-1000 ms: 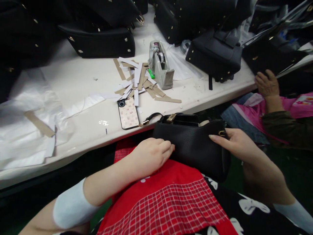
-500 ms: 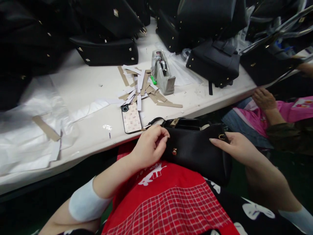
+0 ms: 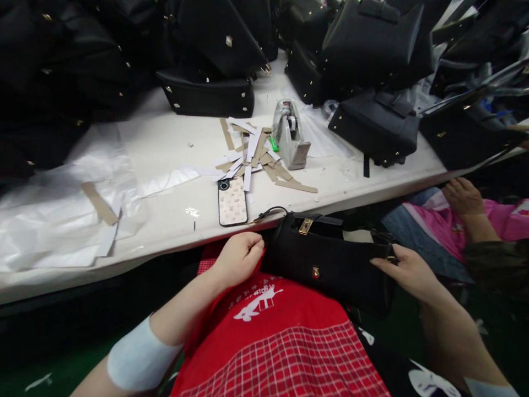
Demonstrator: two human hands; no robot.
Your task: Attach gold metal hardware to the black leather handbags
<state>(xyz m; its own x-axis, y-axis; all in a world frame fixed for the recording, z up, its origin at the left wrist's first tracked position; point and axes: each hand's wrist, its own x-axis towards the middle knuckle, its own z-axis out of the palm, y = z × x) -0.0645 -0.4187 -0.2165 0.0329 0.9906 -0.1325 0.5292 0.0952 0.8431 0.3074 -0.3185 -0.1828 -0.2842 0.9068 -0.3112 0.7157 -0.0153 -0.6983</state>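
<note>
A black handbag (image 3: 330, 264) lies tilted against my lap, with a gold turn-lock on its front and a gold plate on its flap. Its mouth is partly open and shows a pale lining or filling. At its left end my left hand (image 3: 242, 256) is closed, fingertips against the bag's edge; exactly what they pinch is partly hidden. My right hand (image 3: 411, 273) grips the right end near a gold ring, thumb on the front. A thin black strap (image 3: 270, 210) with a gold clasp rests on the table edge.
On the white table (image 3: 165, 212) lie a phone (image 3: 232, 204), paper and card strips (image 3: 252, 149), a tape dispenser (image 3: 291, 135) and plastic sheeting (image 3: 74, 204). Several black bags (image 3: 209, 96) crowd the back. To the right, a co-worker's hand (image 3: 463, 196) rests on a leg.
My left hand has moved left and down from the bag's front to its left end. The bag now tilts down to the right. The camera view has shifted slightly.
</note>
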